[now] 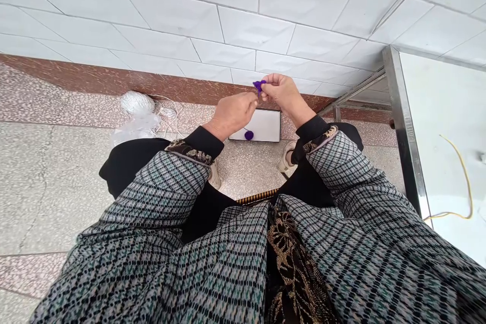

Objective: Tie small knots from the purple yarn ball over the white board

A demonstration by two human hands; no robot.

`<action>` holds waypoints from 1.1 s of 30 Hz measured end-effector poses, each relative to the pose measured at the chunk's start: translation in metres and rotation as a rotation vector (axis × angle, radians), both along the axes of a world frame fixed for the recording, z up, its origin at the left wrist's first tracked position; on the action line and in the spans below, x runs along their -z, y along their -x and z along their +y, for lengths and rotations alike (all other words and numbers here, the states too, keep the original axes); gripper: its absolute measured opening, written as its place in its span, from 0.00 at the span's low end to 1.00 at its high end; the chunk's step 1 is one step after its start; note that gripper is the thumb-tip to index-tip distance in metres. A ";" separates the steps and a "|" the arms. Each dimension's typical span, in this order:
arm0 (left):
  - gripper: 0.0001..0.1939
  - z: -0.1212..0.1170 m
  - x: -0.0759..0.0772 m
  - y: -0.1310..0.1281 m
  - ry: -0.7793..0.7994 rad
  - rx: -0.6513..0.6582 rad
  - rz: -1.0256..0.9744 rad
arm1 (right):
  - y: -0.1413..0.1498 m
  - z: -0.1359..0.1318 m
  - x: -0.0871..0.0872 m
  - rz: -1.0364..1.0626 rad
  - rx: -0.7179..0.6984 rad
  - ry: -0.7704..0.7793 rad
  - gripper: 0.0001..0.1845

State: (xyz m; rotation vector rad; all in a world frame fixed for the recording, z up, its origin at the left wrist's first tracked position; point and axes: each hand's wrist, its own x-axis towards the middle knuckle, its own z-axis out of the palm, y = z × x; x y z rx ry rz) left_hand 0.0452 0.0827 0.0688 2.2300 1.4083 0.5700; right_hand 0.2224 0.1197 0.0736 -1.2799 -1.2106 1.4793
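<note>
Both my hands are raised in front of me over my knees. My right hand [283, 93] pinches a small purple yarn piece [259, 85] between thumb and fingers. My left hand [233, 113] is closed beside it, fingertips meeting the same purple piece. A thin purple strand drops from my hands to a small purple yarn ball [249, 135] lying in a white box [266, 125] on the floor between my feet.
A white ball of thread with a clear plastic bag [137, 111] lies on the floor at left, by the tiled wall. A metal-framed white table [406, 126] stands at right, with a yellow cord [461, 172] on it. My shoes [286, 158] rest on speckled floor.
</note>
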 end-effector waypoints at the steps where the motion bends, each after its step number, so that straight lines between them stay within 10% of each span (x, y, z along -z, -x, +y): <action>1: 0.11 -0.002 -0.002 -0.001 -0.011 0.028 0.044 | -0.002 0.001 0.003 -0.083 -0.010 -0.014 0.17; 7: 0.11 0.010 -0.008 0.013 -0.058 -0.009 0.008 | -0.006 -0.011 -0.010 -0.191 -0.353 0.110 0.13; 13: 0.12 0.015 0.003 0.010 0.041 0.139 -0.104 | -0.006 -0.011 -0.024 0.223 -0.150 0.106 0.17; 16: 0.12 0.011 -0.001 0.007 0.000 0.263 -0.100 | -0.005 -0.006 -0.011 0.043 -0.127 0.106 0.17; 22: 0.11 0.021 -0.008 0.023 -0.010 0.075 -0.109 | -0.007 -0.012 -0.017 0.007 -0.376 0.161 0.12; 29: 0.12 0.013 -0.007 0.015 0.122 0.311 -0.139 | -0.008 -0.003 -0.008 -0.033 -0.141 0.015 0.13; 33: 0.12 0.019 -0.013 0.024 0.054 0.166 -0.137 | -0.009 -0.007 -0.007 -0.148 -0.373 0.085 0.12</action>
